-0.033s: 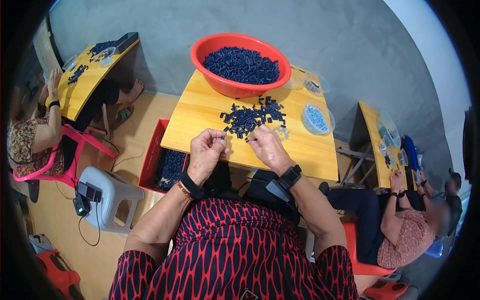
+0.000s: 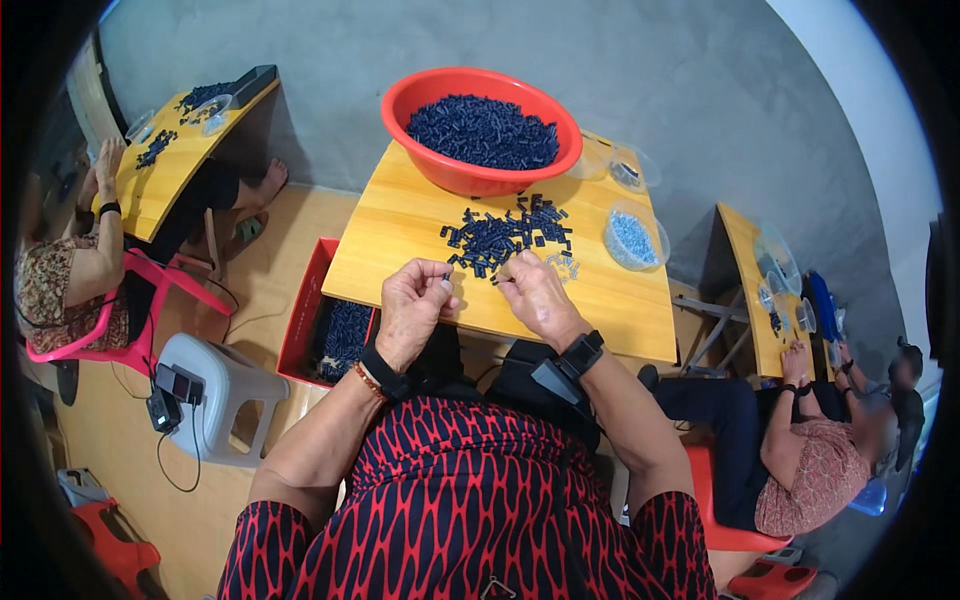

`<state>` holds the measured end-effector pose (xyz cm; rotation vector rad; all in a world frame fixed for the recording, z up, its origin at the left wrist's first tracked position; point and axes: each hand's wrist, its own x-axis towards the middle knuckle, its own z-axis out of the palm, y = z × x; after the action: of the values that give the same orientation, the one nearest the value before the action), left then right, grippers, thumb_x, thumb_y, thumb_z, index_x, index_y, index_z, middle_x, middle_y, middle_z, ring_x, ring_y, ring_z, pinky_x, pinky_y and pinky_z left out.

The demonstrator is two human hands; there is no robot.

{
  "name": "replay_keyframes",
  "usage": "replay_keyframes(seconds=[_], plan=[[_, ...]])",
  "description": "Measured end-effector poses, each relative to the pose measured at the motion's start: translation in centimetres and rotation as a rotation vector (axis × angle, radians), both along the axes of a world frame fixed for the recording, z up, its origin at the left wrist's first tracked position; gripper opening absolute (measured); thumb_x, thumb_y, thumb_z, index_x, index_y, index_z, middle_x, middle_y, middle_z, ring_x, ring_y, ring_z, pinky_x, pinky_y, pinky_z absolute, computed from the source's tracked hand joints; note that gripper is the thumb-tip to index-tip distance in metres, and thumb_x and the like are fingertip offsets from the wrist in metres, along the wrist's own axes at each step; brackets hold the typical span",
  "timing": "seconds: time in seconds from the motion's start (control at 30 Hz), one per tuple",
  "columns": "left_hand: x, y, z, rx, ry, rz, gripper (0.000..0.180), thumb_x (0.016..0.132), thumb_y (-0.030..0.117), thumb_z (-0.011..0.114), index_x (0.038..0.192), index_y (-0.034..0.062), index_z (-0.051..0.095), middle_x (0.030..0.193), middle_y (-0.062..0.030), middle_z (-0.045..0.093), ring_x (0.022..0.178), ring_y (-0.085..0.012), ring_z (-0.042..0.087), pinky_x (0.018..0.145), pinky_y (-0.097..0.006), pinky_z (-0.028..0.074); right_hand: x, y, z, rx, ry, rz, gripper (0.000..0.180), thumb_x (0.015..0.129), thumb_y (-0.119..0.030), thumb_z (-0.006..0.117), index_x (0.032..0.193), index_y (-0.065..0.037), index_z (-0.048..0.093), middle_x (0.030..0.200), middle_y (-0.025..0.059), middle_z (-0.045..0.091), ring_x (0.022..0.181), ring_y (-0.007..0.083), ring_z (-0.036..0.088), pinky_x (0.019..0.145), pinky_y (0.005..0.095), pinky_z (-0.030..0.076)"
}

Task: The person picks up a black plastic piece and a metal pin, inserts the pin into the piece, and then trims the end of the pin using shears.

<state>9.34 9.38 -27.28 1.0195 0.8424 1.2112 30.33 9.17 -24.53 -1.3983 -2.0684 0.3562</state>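
Note:
My left hand (image 2: 413, 305) is closed in a pinch over the near edge of the yellow table (image 2: 610, 325), with a small dark cylindrical piece between thumb and forefinger. Close by on the right, my right hand (image 2: 540, 297) pinches at the edge of the loose pile; a dark tip shows at its fingers, likely another such piece, mostly hidden. Just beyond both hands lies the pile of short dark blue pieces (image 2: 487, 240). Beside my right fingertips a few small pale clear parts (image 2: 563, 266) are scattered on the wood.
A red basin (image 2: 470, 180) heaped with dark pieces stands at the table's back. To the right is a clear tub of light blue parts (image 2: 632, 238). A red crate (image 2: 300, 330) with dark pieces sits below left, near a grey stool (image 2: 225, 390). Other people work at tables on both sides.

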Motion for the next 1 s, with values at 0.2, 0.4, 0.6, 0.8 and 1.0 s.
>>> replay_keyframes(seconds=[0.2, 0.4, 0.6, 0.8, 1.0], plan=[[0.1, 0.0, 0.0, 0.011, -0.011, -0.022, 0.015, 0.09, -0.003, 0.06, 0.104, -0.0016, 0.06, 0.084, -0.0027, 0.062, 0.07, -0.0101, 0.063, 0.067, -0.023, 0.056, 0.6, -0.8, -0.4, 0.151, -0.023, 0.012, 0.009, 0.083, 0.002, 0.061, 0.09, 0.002, 0.055, 0.081, 0.0183, 0.057, 0.076, 0.034, 0.059, 0.068, 0.0405, 0.048], [0.7, -1.0, 1.5, 0.049, -0.063, -0.182, 0.011, 0.09, -0.004, 0.061, 0.101, -0.0038, 0.06, 0.086, -0.0058, 0.063, 0.069, -0.0105, 0.063, 0.065, -0.024, 0.055, -0.1, -3.7, 0.7, -0.168, 0.521, -0.026, 0.006, 0.091, 0.001, 0.062, 0.093, 0.003, 0.057, 0.086, 0.0078, 0.062, 0.076, 0.0146, 0.066, 0.066, 0.0267, 0.053], [1.3, -1.9, 1.9, 0.038, -0.092, -0.276, 0.012, 0.091, -0.001, 0.063, 0.102, -0.0033, 0.06, 0.083, -0.0058, 0.064, 0.072, -0.0118, 0.065, 0.065, -0.023, 0.055, -0.7, -5.2, 2.6, -0.254, 0.79, 0.056, 0.009, 0.088, 0.007, 0.063, 0.097, 0.005, 0.062, 0.091, 0.0056, 0.06, 0.082, 0.0117, 0.065, 0.072, 0.0255, 0.056], [1.1, -2.0, 1.7, 0.027, -0.12, -0.317, 0.014, 0.09, 0.003, 0.067, 0.102, -0.0017, 0.06, 0.086, -0.0064, 0.065, 0.073, -0.0126, 0.066, 0.066, -0.025, 0.056, -0.6, -5.4, 3.0, -0.276, 0.907, 0.078, 0.009, 0.09, 0.005, 0.063, 0.099, 0.004, 0.065, 0.091, 0.0066, 0.066, 0.081, 0.0119, 0.066, 0.071, 0.0253, 0.057], [1.2, -2.1, 1.9, -0.004, -0.141, -0.332, 0.014, 0.089, 0.003, 0.068, 0.1, -0.0014, 0.06, 0.086, -0.007, 0.066, 0.071, -0.0127, 0.066, 0.066, -0.025, 0.056, -1.6, -5.2, 2.9, -0.24, 0.914, 0.049, 0.011, 0.089, 0.005, 0.063, 0.1, 0.004, 0.066, 0.091, 0.0075, 0.068, 0.081, 0.0125, 0.067, 0.072, 0.0255, 0.056]])
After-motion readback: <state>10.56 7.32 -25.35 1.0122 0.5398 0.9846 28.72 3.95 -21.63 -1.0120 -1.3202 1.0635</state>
